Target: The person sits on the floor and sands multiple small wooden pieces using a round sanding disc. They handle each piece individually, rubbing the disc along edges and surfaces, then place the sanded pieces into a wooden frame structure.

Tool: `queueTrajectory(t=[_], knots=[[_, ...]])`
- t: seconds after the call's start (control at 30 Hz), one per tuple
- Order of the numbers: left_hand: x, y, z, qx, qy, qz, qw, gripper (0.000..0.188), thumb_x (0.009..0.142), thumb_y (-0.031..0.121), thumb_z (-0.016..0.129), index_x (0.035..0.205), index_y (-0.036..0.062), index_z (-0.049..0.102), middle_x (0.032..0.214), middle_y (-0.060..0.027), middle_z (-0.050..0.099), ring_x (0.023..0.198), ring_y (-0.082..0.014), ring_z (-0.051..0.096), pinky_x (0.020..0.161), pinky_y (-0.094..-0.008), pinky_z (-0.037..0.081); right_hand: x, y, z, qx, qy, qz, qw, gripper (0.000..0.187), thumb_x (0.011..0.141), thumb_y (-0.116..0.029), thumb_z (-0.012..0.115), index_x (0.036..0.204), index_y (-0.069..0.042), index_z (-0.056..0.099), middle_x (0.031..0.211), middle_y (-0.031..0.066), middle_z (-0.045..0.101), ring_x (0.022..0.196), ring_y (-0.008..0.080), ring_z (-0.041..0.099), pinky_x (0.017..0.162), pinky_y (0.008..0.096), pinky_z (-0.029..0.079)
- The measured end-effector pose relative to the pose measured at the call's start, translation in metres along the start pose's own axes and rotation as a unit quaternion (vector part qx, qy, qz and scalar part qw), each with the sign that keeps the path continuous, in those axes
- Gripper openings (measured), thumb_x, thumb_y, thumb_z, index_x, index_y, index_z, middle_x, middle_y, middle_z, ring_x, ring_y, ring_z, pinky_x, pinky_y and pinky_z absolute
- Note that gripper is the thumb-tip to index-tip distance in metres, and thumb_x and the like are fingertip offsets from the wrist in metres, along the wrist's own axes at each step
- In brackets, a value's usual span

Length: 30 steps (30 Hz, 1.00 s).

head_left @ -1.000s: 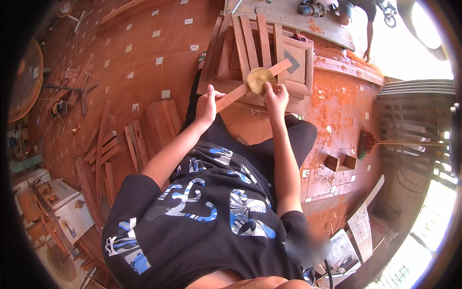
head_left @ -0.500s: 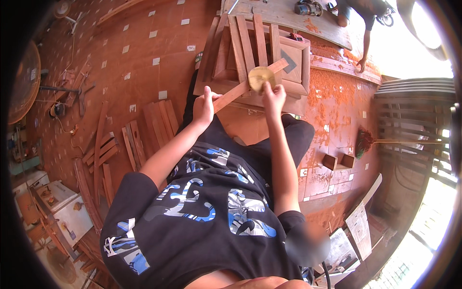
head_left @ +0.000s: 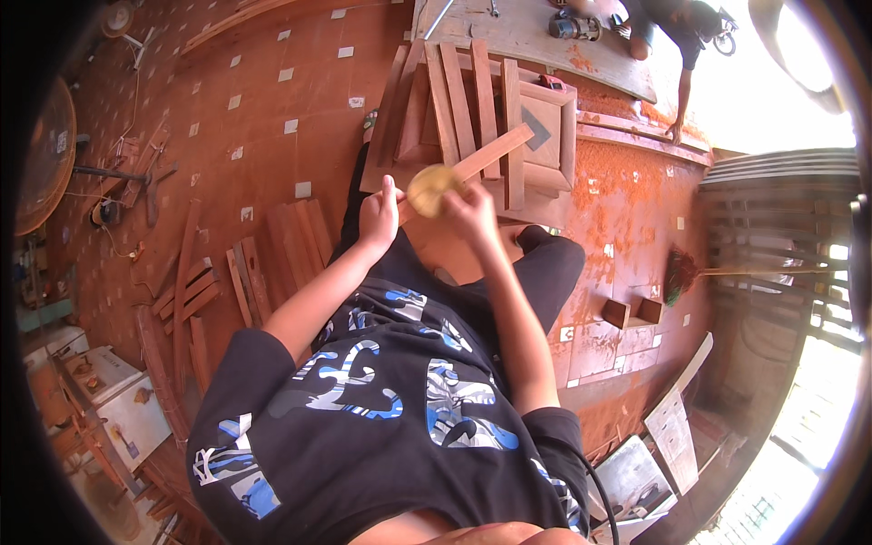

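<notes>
Gripping on both sides, the left hand point(head_left: 380, 216) seems closed around the near end of a reddish wooden slat point(head_left: 498, 151), while the right hand point(head_left: 470, 213) pinches a round yellow disc point(head_left: 427, 193), perhaps for sanding. The disc is a little blurred, and it covers the slat just beside the left fingers. If it slips past the slat's end, it could rub or knock these fingers, because so little space is between them. Farther out, the slat lies obliquely across several loose slats point(head_left: 484, 100) on a panelled wooden piece point(head_left: 549, 162). With only one end in the left grip and an uneven support below, the slat might rock or turn under pressure; the loose slats might also slide and scratch the panel. Beyond, orange shavings point(head_left: 618, 186) cover the floor, and in my judgement they could make a foot slip. A co-worker's hand point(head_left: 674, 133) is well apart from this work.

As for writing, the black T-shirt point(head_left: 363, 454) carries big letter-like prints in blue, white and grey. A white box point(head_left: 136, 420) has small dark marks, too small to read. I can make out no brand.
</notes>
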<state>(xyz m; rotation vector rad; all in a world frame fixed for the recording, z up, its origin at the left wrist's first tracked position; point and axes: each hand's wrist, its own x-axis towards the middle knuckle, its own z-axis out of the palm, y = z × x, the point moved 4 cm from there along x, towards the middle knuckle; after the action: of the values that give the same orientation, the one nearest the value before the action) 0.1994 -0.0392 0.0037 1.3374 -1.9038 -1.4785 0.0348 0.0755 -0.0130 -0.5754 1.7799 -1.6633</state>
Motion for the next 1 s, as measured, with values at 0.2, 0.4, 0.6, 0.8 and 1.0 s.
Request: queueTrajectory(t=[0.2,0.4,0.6,0.8,1.0], knots=[[-0.002,0.002,0.003,-0.071,0.019,0.035,0.997,0.079,0.107,0.059,0.03,0.088,-0.0011,0.077,0.077,-0.0152,0.074,0.077,-0.0247,0.071,0.076,-0.0364,0.051,0.043,-0.021,-0.043,-0.017,0.091,0.078,0.993,0.026,0.084,-0.015,0.074,0.076,-0.003,0.053,0.063,0.0047,0.06,0.056,0.0125,0.058,0.051,0.0327,0.049],[0.003,-0.014,-0.001,-0.002,0.003,-0.027,1.0,0.078,0.107,0.059,0.03,0.09,0.0006,0.079,0.081,-0.0164,0.075,0.08,-0.0253,0.072,0.078,-0.0361,0.052,0.0,-0.005,0.011,-0.082,0.032,-0.009,0.996,0.024,0.083,-0.016,0.072,0.09,0.004,0.062,0.071,0.0123,0.065,0.064,0.0174,0.063,0.061,0.0347,0.052],[-0.002,0.0,0.004,-0.031,0.01,0.01,0.999,0.076,0.106,0.059,0.034,0.091,0.0003,0.079,0.082,-0.0166,0.076,0.08,-0.0247,0.073,0.076,-0.0352,0.052,0.056,-0.031,-0.057,-0.2,0.229,-0.06,0.951,0.028,0.085,-0.02,0.072,0.077,0.003,0.061,0.065,0.0184,0.067,0.057,0.0251,0.066,0.056,0.0401,0.052],[0.005,-0.001,0.004,-0.031,0.016,-0.008,0.999,0.074,0.106,0.059,0.038,0.092,-0.0009,0.079,0.08,-0.0168,0.076,0.078,-0.0248,0.072,0.076,-0.0354,0.052,0.034,-0.025,-0.034,-0.217,0.163,-0.055,0.961,0.038,0.084,-0.026,0.075,0.069,0.002,0.054,0.061,0.0164,0.063,0.055,0.0235,0.061,0.057,0.0397,0.051],[0.005,-0.01,0.005,-0.056,0.025,0.019,0.998,0.071,0.105,0.058,0.042,0.096,-0.0014,0.079,0.079,-0.0174,0.075,0.076,-0.0255,0.072,0.074,-0.0363,0.052,0.028,0.001,-0.04,-0.112,0.009,0.076,0.991,0.036,0.077,-0.028,0.089,0.076,0.0,0.066,0.067,0.0061,0.067,0.06,0.0105,0.059,0.054,0.0302,0.048]])
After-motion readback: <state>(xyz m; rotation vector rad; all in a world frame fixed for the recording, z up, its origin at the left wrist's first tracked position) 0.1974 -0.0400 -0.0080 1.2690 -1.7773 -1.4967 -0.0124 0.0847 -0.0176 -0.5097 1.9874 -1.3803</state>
